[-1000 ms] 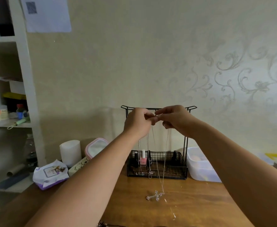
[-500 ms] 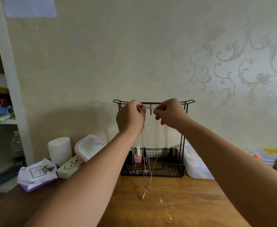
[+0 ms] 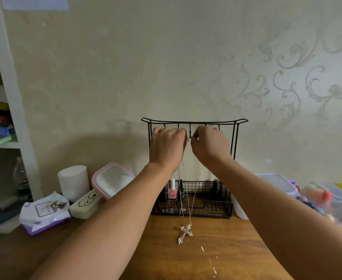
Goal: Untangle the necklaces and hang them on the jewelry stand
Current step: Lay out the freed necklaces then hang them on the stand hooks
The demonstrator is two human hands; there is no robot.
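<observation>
Hanging step in hand. Left hand (image 3: 167, 146) and right hand (image 3: 208, 147) each pinch an end of the thin silver chain necklace with cross pendant (image 3: 185, 233) at a hook of the black wire jewelry stand (image 3: 194, 122); the pendant dangles below both grips over the wooden desk (image 3: 216, 249). Next, in my judgement: loop it over the hook, then release.

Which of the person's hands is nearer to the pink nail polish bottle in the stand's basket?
The left. The left hand is raised almost directly above the pink nail polish bottle, while the right hand is at the same height but off to the bottle's right, beyond the stand's middle hook.
</observation>
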